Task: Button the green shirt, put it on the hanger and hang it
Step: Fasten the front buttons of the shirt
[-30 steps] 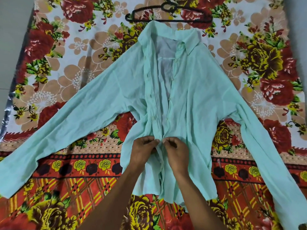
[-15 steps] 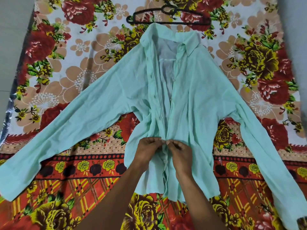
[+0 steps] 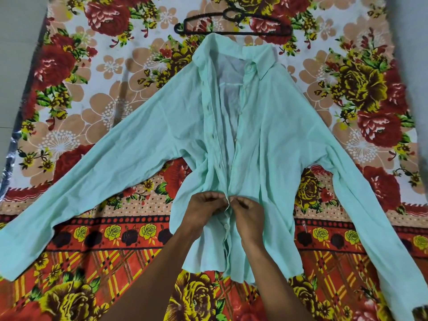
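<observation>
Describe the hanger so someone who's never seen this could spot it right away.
Start at the floral bedsheet and find the green shirt spread across it. Follow the shirt up to its collar; the hanger lies flat just beyond. It is the only thin black outline, dark against the flowers.

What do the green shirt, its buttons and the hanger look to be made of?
Green shirt: thin woven cloth, matte, probably cotton or a blend; it creases finely and the back shows pale through the open front. Button: small, pale, slightly glossy, likely plastic. Hanger: thin black bars with a curved hook; plastic or coated wire, I cannot tell which. Both hands, left and right, pinch the placket.
</observation>
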